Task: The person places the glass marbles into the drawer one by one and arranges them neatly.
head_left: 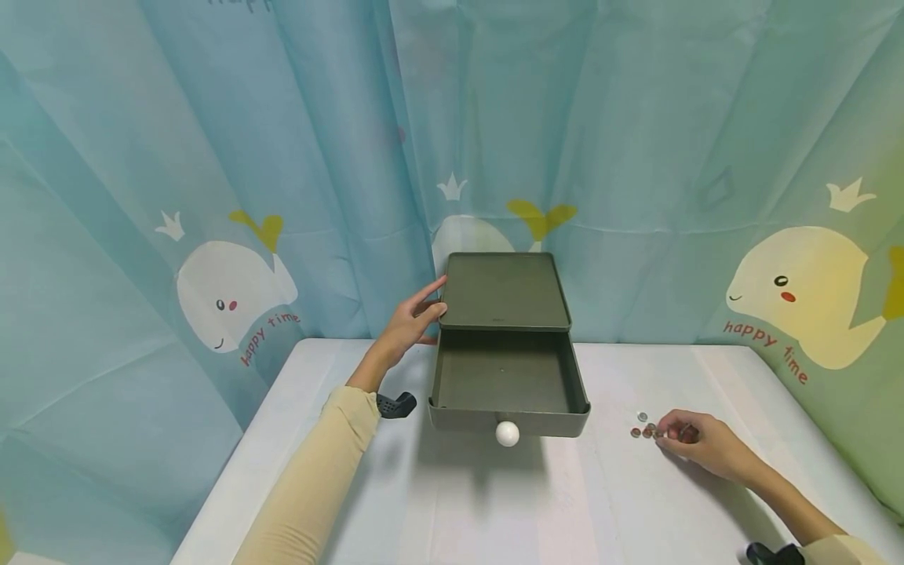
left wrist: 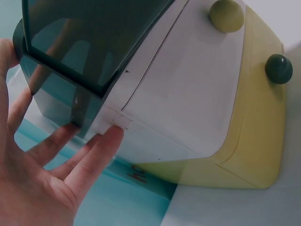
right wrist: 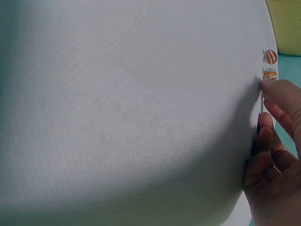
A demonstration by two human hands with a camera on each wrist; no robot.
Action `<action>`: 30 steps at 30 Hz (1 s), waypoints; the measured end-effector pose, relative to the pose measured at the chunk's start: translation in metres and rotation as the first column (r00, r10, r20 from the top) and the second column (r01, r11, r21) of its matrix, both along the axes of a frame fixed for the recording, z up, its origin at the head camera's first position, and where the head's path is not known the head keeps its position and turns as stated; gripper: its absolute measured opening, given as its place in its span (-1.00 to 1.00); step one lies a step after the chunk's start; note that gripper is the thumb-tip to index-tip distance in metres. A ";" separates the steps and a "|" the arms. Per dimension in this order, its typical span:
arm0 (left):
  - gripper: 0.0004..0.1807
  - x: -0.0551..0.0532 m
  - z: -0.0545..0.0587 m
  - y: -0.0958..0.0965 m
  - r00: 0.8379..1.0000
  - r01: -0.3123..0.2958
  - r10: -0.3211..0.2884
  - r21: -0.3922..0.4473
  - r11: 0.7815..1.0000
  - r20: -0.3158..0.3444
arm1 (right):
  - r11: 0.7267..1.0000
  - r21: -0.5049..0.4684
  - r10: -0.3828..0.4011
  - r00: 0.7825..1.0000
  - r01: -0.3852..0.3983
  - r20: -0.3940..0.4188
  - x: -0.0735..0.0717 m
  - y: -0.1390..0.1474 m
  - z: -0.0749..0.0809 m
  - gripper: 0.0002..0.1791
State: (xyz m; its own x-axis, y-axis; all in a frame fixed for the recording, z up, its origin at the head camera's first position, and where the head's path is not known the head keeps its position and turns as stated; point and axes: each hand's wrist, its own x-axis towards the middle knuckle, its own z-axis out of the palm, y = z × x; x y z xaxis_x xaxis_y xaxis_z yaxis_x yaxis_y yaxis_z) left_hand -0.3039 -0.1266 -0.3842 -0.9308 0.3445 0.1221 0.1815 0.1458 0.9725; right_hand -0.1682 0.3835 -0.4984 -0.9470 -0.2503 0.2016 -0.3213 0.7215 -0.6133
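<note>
A small chest of drawers stands on the table, its dark green top drawer (head_left: pixel 466 419) pulled out by a white knob (head_left: pixel 507 434). Nothing lies in that drawer. My left hand (head_left: pixel 412 320) rests against the chest's left side, fingers spread and fairly straight. In the left wrist view, fingertips touch the green casing (left wrist: pixel 54 101) and the white drawer section (left wrist: pixel 155 136) under it. Off to the right, my right hand (head_left: pixel 695 443) is curled down at several small glassy marbles (head_left: pixel 642 417), thumb and forefinger pinching at one. Its other fingers are folded, hiding the palm.
Below the white section is a yellow drawer section (left wrist: pixel 258 117) with a green knob (left wrist: pixel 278 68). A whale-print curtain (head_left: pixel 636 157) hangs behind the white table (head_left: pixel 565 510). Dark wrist devices (head_left: pixel 397 405) sit at both cuffs.
</note>
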 end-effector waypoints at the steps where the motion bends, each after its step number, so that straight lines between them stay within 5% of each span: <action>1: -0.35 0.000 0.000 0.000 1.000 -0.001 0.001 0.000 1.000 -0.001 | 1.000 0.000 0.003 1.000 -0.003 0.002 0.000 0.000 0.001 -0.85; 17: -0.35 0.003 0.002 0.002 1.000 -0.005 0.005 -0.001 1.000 0.003 | 0.981 -0.007 0.194 0.981 -0.194 0.028 -0.009 0.006 0.012 -0.84; 30: -0.35 0.003 0.001 0.001 1.000 -0.006 0.006 0.003 1.000 0.003 | 0.983 -0.027 0.177 0.981 -0.180 -0.082 -0.016 0.001 0.038 -0.79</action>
